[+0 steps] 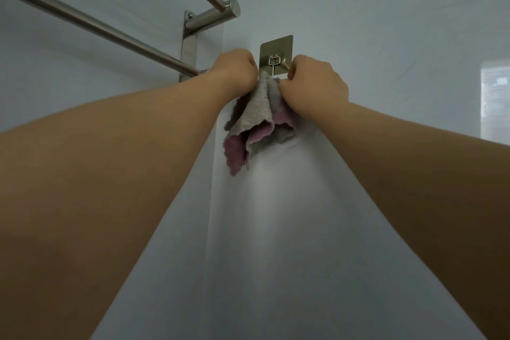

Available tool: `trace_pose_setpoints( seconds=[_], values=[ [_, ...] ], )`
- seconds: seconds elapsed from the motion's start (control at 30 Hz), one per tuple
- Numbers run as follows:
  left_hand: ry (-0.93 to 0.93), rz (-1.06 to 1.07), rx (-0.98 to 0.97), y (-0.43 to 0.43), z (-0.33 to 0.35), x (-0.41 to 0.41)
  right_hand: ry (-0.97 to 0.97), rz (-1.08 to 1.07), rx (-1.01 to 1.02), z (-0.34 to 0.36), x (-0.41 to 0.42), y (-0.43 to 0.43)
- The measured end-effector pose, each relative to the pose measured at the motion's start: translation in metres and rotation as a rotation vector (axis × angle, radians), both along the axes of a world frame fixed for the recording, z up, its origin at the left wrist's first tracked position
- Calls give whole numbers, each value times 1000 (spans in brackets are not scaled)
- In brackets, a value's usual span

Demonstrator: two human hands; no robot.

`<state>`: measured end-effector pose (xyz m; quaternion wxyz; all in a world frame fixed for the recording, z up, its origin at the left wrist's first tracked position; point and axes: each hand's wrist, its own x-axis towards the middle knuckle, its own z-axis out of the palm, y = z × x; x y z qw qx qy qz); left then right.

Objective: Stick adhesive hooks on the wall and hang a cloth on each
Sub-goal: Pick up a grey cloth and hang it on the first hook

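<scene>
A: Where is the cloth (256, 116)?

B: Just above the middle of the frame, bunched against the pale wall (358, 22). It is grey on one side and mauve-pink on the other. The folds hang down and to the left, with a pink corner lowest.

A: And the adhesive hook (276, 45)?

B: Directly above the cloth: a square, shiny pad stuck flat to the wall beside an inner corner, with a wire hook at its centre. The wire runs down to the gathered top of the cloth. Whether the cloth is actually caught on it I cannot tell, because the bunch hides the tip.

A: What are the hands doing?

B: Both arms reach up from the bottom corners of the frame. The left hand (234, 69) is curled into a fist at the upper left of the bunch and grips the top of the cloth. Its fingertips are turned away, out of sight. The right hand (314, 83) is curled at the upper right and holds the other side of the bunch. Its knuckles sit at the lower right corner of the pad.

A: Anything else?

B: A two-bar steel towel rail (96, 27) crosses the upper left, fixed to the side wall by a bracket (189, 44) just left of the left hand. A bright patch (494, 102) shows at the right edge.
</scene>
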<state>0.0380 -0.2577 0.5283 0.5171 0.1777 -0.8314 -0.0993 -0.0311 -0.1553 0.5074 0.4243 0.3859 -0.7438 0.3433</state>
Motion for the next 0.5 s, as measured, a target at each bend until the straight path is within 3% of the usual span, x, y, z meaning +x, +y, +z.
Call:
trace_pose_setpoints(
  seconds=[0.3, 0.4, 0.5],
  values=[
    [241, 149, -146, 42, -29, 5, -162, 128, -29, -25, 9, 40],
    [209, 111, -218, 65, -54, 3, -222, 191, -36, -45, 12, 61],
    [125, 6, -168, 92, -88, -4, -314, 230, -27, -76, 14, 85]
  ],
)
